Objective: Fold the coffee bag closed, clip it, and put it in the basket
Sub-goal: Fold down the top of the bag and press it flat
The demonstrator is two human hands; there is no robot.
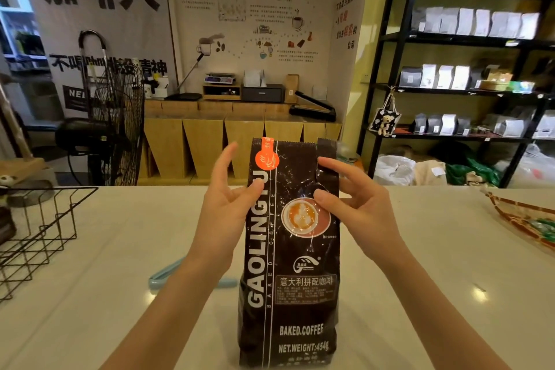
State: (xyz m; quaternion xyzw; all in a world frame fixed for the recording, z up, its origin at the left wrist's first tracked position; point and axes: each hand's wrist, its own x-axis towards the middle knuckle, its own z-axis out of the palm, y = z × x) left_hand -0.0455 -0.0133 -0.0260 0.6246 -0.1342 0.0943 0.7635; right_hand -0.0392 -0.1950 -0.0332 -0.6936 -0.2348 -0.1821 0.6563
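Observation:
A tall dark brown coffee bag (289, 264) stands upright on the white table (120, 249), its top edge unfolded. My left hand (228, 198) is at the bag's upper left side, fingers spread, thumb touching the edge. On the upper right side, my right hand (351, 201) pinches the bag with thumb on the front and fingers behind. A light blue clip (168, 278) lies on the table behind my left forearm, partly hidden. The black wire basket (39, 237) sits at the table's left edge.
A woven tray (522, 219) with green packets sits at the table's right edge. Beyond the table are a standing fan (117, 123), a wooden counter with a scale and sealer, and black shelves (468, 75) of bags.

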